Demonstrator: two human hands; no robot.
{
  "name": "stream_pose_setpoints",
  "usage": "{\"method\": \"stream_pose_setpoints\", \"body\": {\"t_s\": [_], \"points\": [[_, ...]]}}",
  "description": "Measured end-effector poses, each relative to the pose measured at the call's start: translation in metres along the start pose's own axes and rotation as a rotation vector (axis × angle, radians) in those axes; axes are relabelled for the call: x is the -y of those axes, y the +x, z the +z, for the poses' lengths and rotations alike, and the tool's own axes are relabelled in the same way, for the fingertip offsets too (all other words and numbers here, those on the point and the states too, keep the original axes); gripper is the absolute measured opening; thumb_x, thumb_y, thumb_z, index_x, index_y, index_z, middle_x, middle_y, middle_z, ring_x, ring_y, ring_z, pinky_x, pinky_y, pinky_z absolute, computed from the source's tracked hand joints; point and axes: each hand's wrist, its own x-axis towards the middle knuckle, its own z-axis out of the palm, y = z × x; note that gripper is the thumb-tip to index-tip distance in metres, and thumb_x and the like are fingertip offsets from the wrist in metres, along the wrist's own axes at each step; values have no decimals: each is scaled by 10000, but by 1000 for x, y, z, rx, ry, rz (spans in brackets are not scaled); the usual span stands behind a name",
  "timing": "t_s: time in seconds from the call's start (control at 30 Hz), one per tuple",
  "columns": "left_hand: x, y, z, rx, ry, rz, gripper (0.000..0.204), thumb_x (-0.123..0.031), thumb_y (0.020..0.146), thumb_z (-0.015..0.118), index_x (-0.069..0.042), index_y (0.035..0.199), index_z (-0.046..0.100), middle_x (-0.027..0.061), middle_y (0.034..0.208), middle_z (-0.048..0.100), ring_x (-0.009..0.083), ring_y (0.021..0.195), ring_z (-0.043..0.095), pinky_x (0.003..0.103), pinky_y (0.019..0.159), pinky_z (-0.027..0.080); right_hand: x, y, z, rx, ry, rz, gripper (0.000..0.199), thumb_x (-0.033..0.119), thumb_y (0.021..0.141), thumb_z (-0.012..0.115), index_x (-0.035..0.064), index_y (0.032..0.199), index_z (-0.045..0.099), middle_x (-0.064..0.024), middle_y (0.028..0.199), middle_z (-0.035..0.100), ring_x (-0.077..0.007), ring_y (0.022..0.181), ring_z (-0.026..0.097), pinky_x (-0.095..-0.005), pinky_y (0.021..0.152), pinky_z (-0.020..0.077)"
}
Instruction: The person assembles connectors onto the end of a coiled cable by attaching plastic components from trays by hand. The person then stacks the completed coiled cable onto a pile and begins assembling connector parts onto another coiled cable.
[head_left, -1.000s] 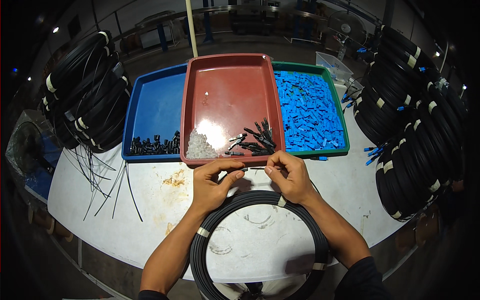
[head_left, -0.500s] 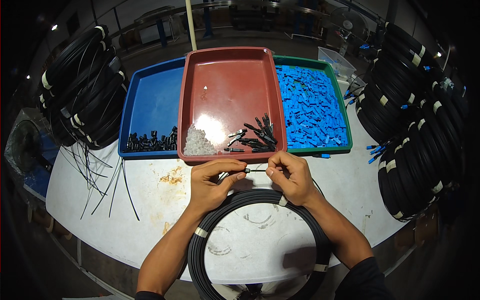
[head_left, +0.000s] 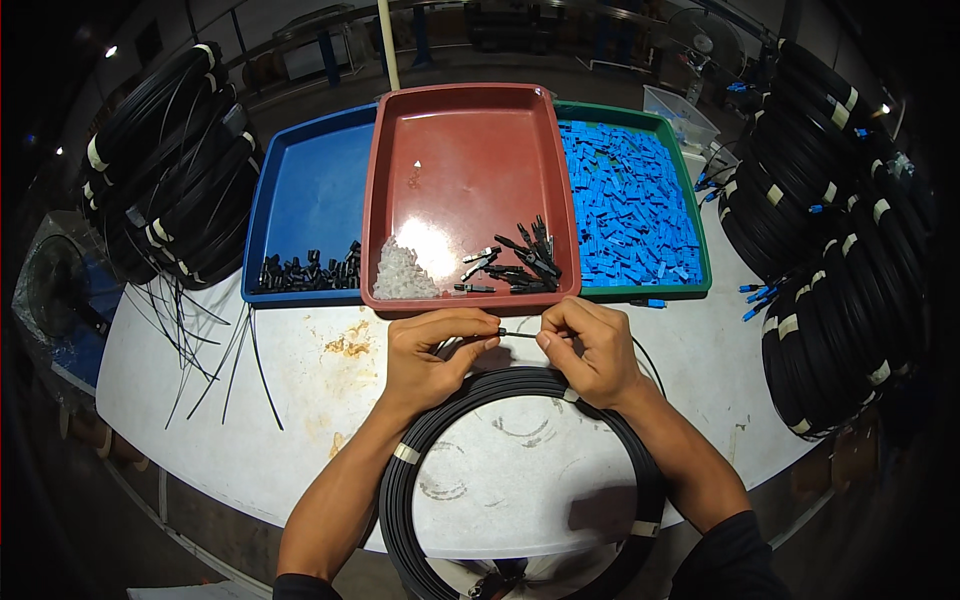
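My left hand (head_left: 432, 357) pinches a small black fitting (head_left: 502, 332) between thumb and fingertips, most of it hidden. A thin black cable (head_left: 523, 335) runs from that fitting into my right hand (head_left: 592, 352), which is closed on it with thumb and forefinger. The cable comes out beyond the right hand and curves down toward a large coil of black cable (head_left: 393, 503). This coil, bound with pale tape, lies below both hands and between my forearms, reaching past the table's near edge.
A red tray (head_left: 470, 180) holds whitish small pieces and black connector parts. Beside it stand a blue tray (head_left: 310, 190) with black caps and a green tray (head_left: 707, 270) full of blue connector pieces. Stacked cable coils flank the white table (head_left: 290, 370), left (head_left: 160, 180) and right (head_left: 840, 340).
Both hands keep their pinch on the fitting and cable. The fitting shows less between my left fingertips. The whole view has shifted slightly.
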Motion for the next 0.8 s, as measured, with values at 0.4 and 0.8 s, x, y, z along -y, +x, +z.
{"method": "stream_pose_setpoints", "body": {"t_s": [0.4, 0.8], "points": [[-7, 0, 0, 84, 27, 101, 204, 53, 755, 811, -9, 949, 792, 128, 960, 779, 208, 879, 760, 301, 813, 614, 6, 0, -4, 78, -82, -47, 125, 123, 884, 674, 22, 820, 637, -100, 722, 639, -238, 596, 625, -349, 554, 462], [-13, -1, -3, 67, 93, 76, 140, -3, 810, 796, 1, 950, 789, 142, 906, 779, 173, 788, 755, 272, 698, 595, 8, -3, -4, 67, -14, 65, 101, 118, 899, 678, 24, 876, 650, -107, 761, 651, -275, 647, 645, -376, 596, 478]]}}
